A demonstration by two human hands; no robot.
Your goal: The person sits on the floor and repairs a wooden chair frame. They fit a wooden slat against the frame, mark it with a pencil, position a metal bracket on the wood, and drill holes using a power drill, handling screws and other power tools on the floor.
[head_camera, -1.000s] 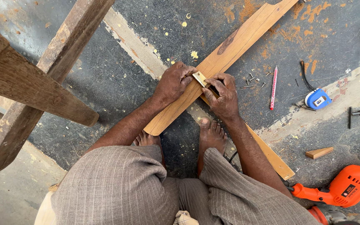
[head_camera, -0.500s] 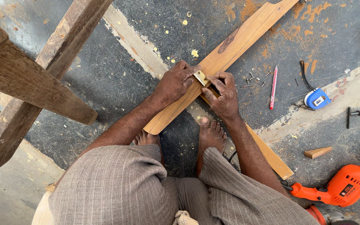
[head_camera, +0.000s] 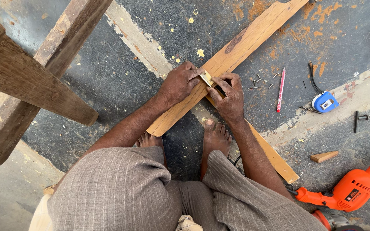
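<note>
A long wooden plank (head_camera: 245,45) lies diagonally on the dark floor in front of my bare feet. My left hand (head_camera: 180,83) presses a small brass hinge (head_camera: 206,78) against the plank's edge. My right hand (head_camera: 229,95) rests on the plank just right of the hinge, fingers pinched at it, and seems to hold something small and dark that I cannot make out. A second strip of wood (head_camera: 275,158) runs under my right forearm towards the lower right.
Loose screws (head_camera: 260,81), a red pencil (head_camera: 281,89) and a blue tape measure (head_camera: 324,102) lie right of the plank. An orange power drill (head_camera: 352,191) sits at the lower right, near a small wooden wedge (head_camera: 324,156). A heavy wooden frame (head_camera: 31,81) stands at the left.
Both hands stay at the hinge on the plank, with only slight finger shifts. The view has drifted a little.
</note>
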